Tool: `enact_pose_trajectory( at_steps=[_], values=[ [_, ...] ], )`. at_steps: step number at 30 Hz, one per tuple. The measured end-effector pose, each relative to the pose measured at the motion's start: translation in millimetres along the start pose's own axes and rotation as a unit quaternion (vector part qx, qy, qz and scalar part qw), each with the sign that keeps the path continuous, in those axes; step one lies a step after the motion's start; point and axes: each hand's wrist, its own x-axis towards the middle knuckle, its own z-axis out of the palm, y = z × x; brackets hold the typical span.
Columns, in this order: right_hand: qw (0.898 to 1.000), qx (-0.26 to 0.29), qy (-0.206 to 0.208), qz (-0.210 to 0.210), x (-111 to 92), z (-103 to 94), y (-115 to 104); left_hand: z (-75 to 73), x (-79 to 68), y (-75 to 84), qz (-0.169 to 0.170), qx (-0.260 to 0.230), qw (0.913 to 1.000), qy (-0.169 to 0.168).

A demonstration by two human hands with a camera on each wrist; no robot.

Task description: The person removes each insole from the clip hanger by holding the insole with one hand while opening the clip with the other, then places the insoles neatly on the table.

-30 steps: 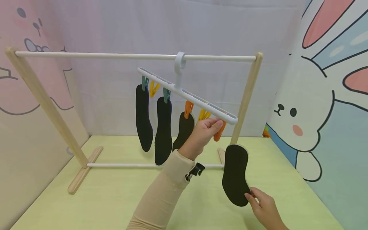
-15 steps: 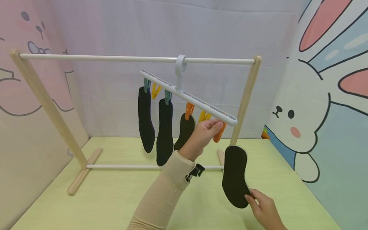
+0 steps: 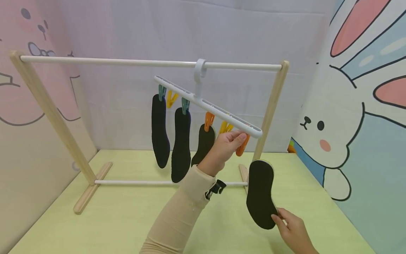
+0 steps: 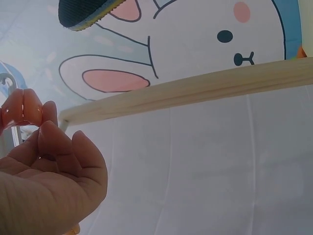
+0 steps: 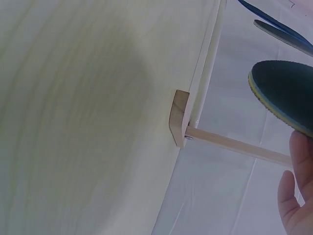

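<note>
A white clip hanger (image 3: 226, 115) hangs tilted by its hook, its right end nearer. Under that end my left hand (image 3: 222, 148) pinches an orange clip (image 3: 242, 145), also seen in the left wrist view as an orange clip (image 4: 22, 107) by the fingertips. My right hand (image 3: 293, 227) pinches a black insole (image 3: 260, 194) by its lower edge. The insole's other end points up, below and right of the orange clip, apart from it. In the right wrist view, the insole (image 5: 286, 88) shows a yellow-and-blue edge beside the right hand (image 5: 301, 196).
Black insoles hang from clips: one at the far left (image 3: 160, 132), a second (image 3: 180, 146), and a third (image 3: 204, 143) partly behind my left hand. Yellow clips (image 3: 226, 126) hang between. A wooden rack with a white top rail (image 3: 127, 62) stands on the pale green table (image 3: 127, 225).
Both hands keep their hold, with the insole almost in place. The head view has shifted slightly; the hanger and hung insoles look otherwise the same.
</note>
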Motion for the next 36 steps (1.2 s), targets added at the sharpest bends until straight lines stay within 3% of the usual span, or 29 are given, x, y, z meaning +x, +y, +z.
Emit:
enact_pose_trajectory(
  at_steps=[18, 36],
  values=[
    [1.0, -0.004, -0.006, 0.02, 1.6, 2.7, -0.1, -0.7, 0.3, 0.5, -0.009, 0.003, 0.9999, 0.003],
    [1.0, -0.001, 0.001, 0.004, -1.8, -3.2, 1.2, 0.2, -2.0, -1.0, -0.002, -0.001, 1.0, 0.003]
  ],
)
